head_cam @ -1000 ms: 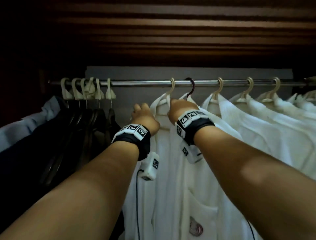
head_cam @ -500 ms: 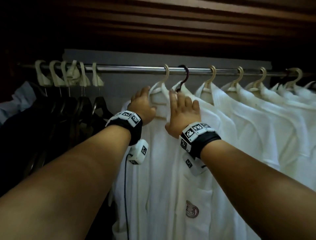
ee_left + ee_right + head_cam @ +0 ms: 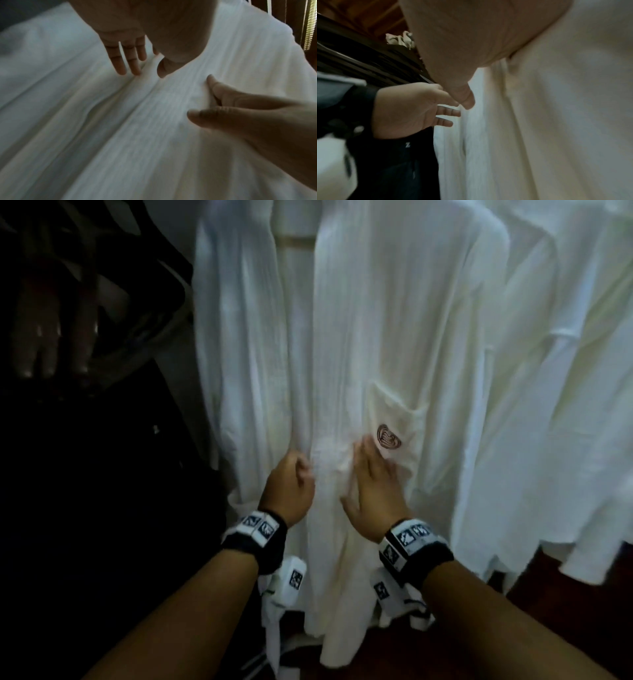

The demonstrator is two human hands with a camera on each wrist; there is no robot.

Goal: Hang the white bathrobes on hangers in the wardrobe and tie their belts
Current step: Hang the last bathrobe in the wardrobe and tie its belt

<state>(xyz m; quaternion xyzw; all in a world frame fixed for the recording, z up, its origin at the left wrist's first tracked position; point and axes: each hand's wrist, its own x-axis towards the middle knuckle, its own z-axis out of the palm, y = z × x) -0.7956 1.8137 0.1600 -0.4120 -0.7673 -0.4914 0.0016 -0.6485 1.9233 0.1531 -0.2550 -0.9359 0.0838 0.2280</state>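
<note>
Both hands rest flat on the hanging robe (image 3: 359, 337) — left hand (image 3: 289, 491) and right hand (image 3: 371, 489) loose-fingered, grasping nothing.

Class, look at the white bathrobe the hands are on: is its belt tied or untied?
Untied. The bathrobe front shows no knot or band at the hands, and the belt dangles loose below the left hand.

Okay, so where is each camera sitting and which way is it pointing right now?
Head: worn on the head, looking forward and down at the hanging white bathrobe; both forearms, the left hand and the right hand show.
Left wrist: on the left wrist, looking along the left palm at the bathrobe; the right hand's thumb and a finger enter from the right.
Right wrist: on the right wrist, looking along the right palm; the left hand and its wristband show at left.
Shared: both wrist views show both hands at the same bathrobe.
</note>
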